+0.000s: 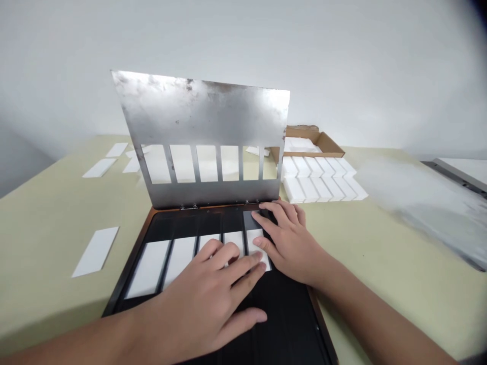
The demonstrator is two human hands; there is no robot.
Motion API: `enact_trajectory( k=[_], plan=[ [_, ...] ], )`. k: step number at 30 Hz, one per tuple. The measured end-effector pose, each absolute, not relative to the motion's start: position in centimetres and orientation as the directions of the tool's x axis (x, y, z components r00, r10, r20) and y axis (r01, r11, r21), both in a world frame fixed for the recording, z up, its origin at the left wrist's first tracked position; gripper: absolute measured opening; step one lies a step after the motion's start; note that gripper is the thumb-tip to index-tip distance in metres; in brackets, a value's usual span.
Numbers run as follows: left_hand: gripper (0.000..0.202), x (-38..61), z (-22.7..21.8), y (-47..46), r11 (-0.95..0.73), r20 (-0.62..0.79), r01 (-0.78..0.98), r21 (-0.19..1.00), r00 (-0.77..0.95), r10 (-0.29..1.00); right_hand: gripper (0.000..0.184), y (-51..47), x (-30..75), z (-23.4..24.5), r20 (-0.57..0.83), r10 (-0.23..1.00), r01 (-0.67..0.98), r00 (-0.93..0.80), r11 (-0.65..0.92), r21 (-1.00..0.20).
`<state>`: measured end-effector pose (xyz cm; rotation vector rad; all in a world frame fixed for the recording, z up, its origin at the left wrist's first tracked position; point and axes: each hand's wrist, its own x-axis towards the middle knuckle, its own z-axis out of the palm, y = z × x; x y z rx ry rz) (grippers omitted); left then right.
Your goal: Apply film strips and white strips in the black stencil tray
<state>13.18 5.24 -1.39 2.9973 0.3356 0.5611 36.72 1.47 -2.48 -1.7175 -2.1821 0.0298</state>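
Note:
A black jig base (289, 324) with a brown edge lies before me, its hinged metal plate (205, 116) standing up at the back. Several white rectangular pieces (147, 266) lie side by side in a row on the base. At the row's right end, fingertips of my left hand (216, 284) rest on the last white piece (254, 234), its thumb apart. My right hand (291, 238) lays its thumb on that same piece, with its other fingers spread near a grey strip (249, 219) just behind. My left hand covers parts of the middle pieces.
Two rows of stacked white pieces (323, 182) stand at the back right, before an open cardboard box (331, 144). A loose white piece (97, 251) lies to the left, with others (99, 168) farther back. Clear plastic (429, 223) lies on the right of the yellowish table (365, 253).

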Motion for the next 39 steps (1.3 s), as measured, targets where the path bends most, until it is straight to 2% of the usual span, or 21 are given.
enact_trajectory(
  k=[2, 8, 12, 15, 19, 27, 32, 39],
  plan=[
    [0.05, 13.1, -1.4, 5.3, -0.974, 0.338, 0.195, 0.12, 0.914, 0.224, 0.047, 1.6, 36.7, -2.5, 0.262, 0.945, 0.928, -0.195, 0.264, -0.264],
    [0.052, 13.1, -1.6, 5.2, -0.973, 0.342, 0.206, 0.099, 0.912, 0.228, 0.008, 1.6, 36.6, -2.3, 0.36, 0.913, 0.826, -0.193, 0.349, -0.442],
    [0.059, 13.0, -1.7, 5.1, -0.976, 0.352, 0.2, 0.086, 0.91, 0.217, 0.025, 1.3, 36.8, -2.5, 0.414, 0.891, 0.818, -0.19, 0.376, -0.436],
    [0.062, 12.9, -1.6, 5.1, -0.974, 0.344, 0.208, 0.093, 0.911, 0.227, 0.013, 1.1, 37.0, -2.5, 0.446, 0.863, 0.823, -0.238, 0.423, -0.379],
    [0.062, 13.0, -1.6, 5.1, -0.974, 0.345, 0.211, 0.082, 0.911, 0.226, 0.017, 0.9, 37.1, -2.5, 0.492, 0.818, 0.813, -0.298, 0.488, -0.318],
    [0.059, 13.0, -1.2, 4.9, -0.975, 0.357, 0.21, 0.077, 0.907, 0.224, 0.011, 0.7, 37.5, -2.4, 0.466, 0.799, 0.81, -0.378, 0.53, -0.251],
    [0.052, 12.9, -0.9, 5.2, -0.959, 0.356, 0.26, 0.11, 0.891, 0.283, 0.016, 0.4, 37.3, -1.8, 0.414, 0.802, 0.822, -0.431, 0.538, -0.187],
    [0.05, 12.7, -1.1, 5.9, -0.935, 0.317, 0.3, 0.191, 0.882, 0.348, 0.015, 0.2, 37.2, -1.4, 0.387, 0.808, 0.828, -0.443, 0.535, -0.168]
  ],
)
